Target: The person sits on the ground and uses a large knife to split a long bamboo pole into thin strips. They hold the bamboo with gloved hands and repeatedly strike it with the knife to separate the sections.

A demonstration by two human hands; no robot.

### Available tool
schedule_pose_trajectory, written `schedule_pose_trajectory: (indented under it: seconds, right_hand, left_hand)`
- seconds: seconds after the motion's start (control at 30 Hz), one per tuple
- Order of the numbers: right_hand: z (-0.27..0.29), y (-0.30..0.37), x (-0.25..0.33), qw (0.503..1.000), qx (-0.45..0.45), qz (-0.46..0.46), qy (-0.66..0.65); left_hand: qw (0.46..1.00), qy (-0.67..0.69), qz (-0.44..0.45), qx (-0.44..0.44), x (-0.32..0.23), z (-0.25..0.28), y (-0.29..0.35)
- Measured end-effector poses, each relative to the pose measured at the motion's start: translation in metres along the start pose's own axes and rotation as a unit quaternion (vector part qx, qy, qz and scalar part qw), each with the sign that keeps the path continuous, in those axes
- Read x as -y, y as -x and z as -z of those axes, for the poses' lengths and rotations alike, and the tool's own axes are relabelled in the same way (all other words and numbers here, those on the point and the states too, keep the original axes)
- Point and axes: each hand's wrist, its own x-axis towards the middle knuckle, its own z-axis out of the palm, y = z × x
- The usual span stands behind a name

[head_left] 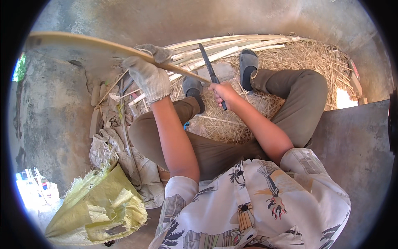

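My left hand (150, 76), in a worn whitish work glove, is closed round a long bamboo strip (91, 44). The strip slants from the upper left down to my right hand (224, 94), which is bare. In that fist is the black handle of a knife (208, 62), its dark blade pointing up and away from me. The strip's near end meets the knife just above my fingers. Whether my right thumb also presses on the strip, I cannot tell.
Thin shavings (306, 62) cover the floor between and beyond my slippered feet. Several long bamboo strips (232, 50) lie in a curved bundle past them. To my left are crumpled cloth (145, 178), scraps and a yellow woven sack (83, 211). A concrete wall (248, 18) stands beyond.
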Motion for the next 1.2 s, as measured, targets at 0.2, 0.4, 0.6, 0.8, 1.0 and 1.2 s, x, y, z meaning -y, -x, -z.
schedule_pose_trajectory:
  seconds: [0.2, 0.4, 0.6, 0.8, 1.0, 1.2]
  right_hand:
    - [-0.007, 0.013, 0.005, 0.999, 0.017, 0.024, 0.033]
    - [-0.012, 0.008, -0.006, 0.997, 0.047, 0.056, 0.035]
    - [-0.024, 0.036, 0.012, 0.929, -0.126, 0.326, 0.121]
    - [-0.031, 0.032, -0.024, 0.972, -0.025, 0.231, -0.038]
    - [-0.014, 0.045, -0.005, 0.995, 0.046, 0.049, 0.071]
    - [-0.023, 0.072, 0.042, 0.925, -0.012, 0.36, -0.121]
  left_hand:
    - [0.986, 0.06, 0.049, 0.15, -0.014, -0.007, 0.025]
    - [0.988, 0.025, 0.008, 0.154, 0.004, -0.009, 0.021]
    - [0.969, -0.009, -0.001, 0.249, 0.011, 0.014, 0.011]
    - [0.957, -0.005, 0.037, 0.288, 0.0, -0.006, 0.021]
    - [0.968, 0.002, 0.013, 0.25, 0.009, 0.013, 0.023]
    - [0.958, 0.003, 0.021, 0.286, 0.005, 0.015, 0.014]
